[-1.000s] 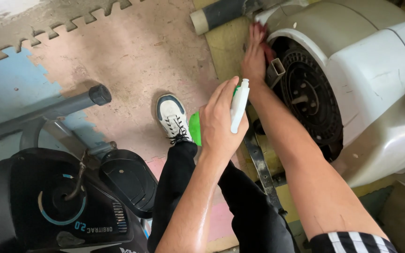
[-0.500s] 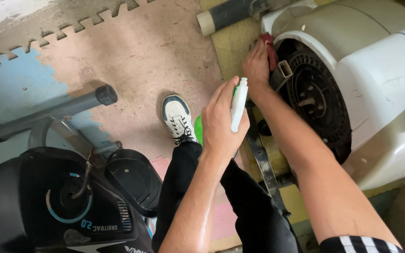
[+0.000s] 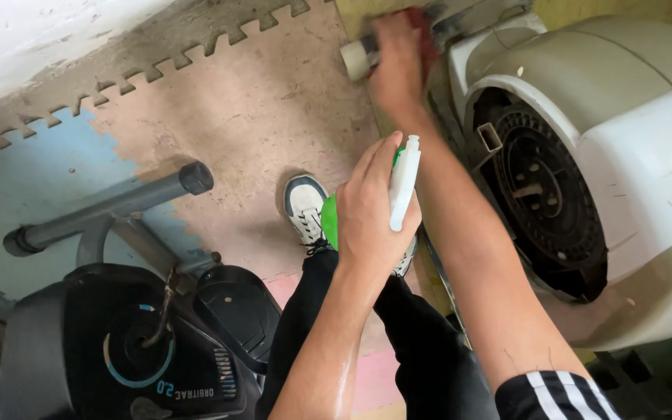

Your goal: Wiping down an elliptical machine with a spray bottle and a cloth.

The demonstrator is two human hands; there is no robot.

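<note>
My left hand (image 3: 369, 211) grips a green spray bottle (image 3: 328, 222) with a white trigger head (image 3: 403, 184), held above my white shoe (image 3: 305, 206). My right hand (image 3: 398, 58) reaches far forward, blurred, pressing a red cloth (image 3: 425, 35) against the upper edge of a white exercise machine housing (image 3: 647, 163). The machine's black flywheel (image 3: 546, 198) is exposed to the right of my right forearm.
A black exercise bike (image 3: 118, 350) with a grey floor bar (image 3: 110, 206) stands at lower left. Pink and blue foam mats (image 3: 219, 109) cover the floor. A pale roller end (image 3: 354, 58) sticks out near my right hand.
My right hand with the red cloth has moved further up along the machine's edge. My left hand with the bottle has stayed in about the same place.
</note>
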